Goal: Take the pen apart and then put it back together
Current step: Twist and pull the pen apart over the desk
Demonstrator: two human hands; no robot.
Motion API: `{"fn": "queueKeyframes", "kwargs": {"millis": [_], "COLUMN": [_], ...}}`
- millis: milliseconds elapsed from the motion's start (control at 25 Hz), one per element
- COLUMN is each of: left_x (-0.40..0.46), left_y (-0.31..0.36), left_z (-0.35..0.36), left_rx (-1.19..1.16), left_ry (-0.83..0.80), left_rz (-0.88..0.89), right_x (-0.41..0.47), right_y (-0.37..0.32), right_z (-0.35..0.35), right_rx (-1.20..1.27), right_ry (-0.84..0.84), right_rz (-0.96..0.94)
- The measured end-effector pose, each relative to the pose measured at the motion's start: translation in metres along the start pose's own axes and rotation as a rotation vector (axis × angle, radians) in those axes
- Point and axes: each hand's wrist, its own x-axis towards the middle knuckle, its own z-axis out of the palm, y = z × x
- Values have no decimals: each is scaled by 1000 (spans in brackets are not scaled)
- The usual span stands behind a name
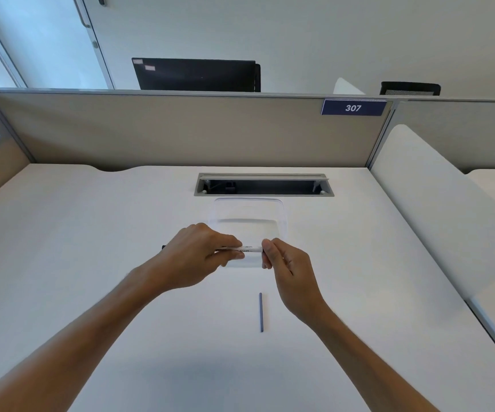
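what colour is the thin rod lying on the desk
Dark blue-grey; the thin rod shows best in the head view.

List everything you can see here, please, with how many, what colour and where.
pen: one, white with print, held level between both hands above the desk
refill: one, dark blue, on the desk near the right hand
tray: one, clear, behind the hands
desk: one, white
cable slot: one, grey, at the desk's back
sign: one, blue, reads 307, on the partition
monitor: one, black, beyond the partition
left hand: grips the pen
right hand: pinches the pen's end
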Motion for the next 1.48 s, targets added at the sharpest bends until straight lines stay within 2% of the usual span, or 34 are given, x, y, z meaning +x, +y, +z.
{"fn": "queueKeyframes", "kwargs": {"millis": [160,280,480,680,920,1160,1360,1480], "left_x": [3,3,-1,-3,-7,-6,-5,-6], "left_y": [0,-5,1,2,-6,-9,-8,-6], "left_z": [-13,-18,-16,-13,-7,-1,1,1], "left_rx": [-426,-536,-406,-99,121,240,248,278], "left_ry": [-222,-307,-208,-107,64,109,100,101], "left_rz": [-144,-181,-173,-116,13,172,195,201], "right_x": [1,2,1,3,3,0,2,5], "right_y": [7,13,5,0,0,3,2,3], "right_z": [-1,-2,-5,-8,-11,-13,-11,-10], "right_rx": [-182,-250,-165,13,86,75,51,20], "right_ry": [26,-9,4,-8,-62,-47,43,33], "right_rz": [-207,-283,-161,29,71,76,75,59]}}
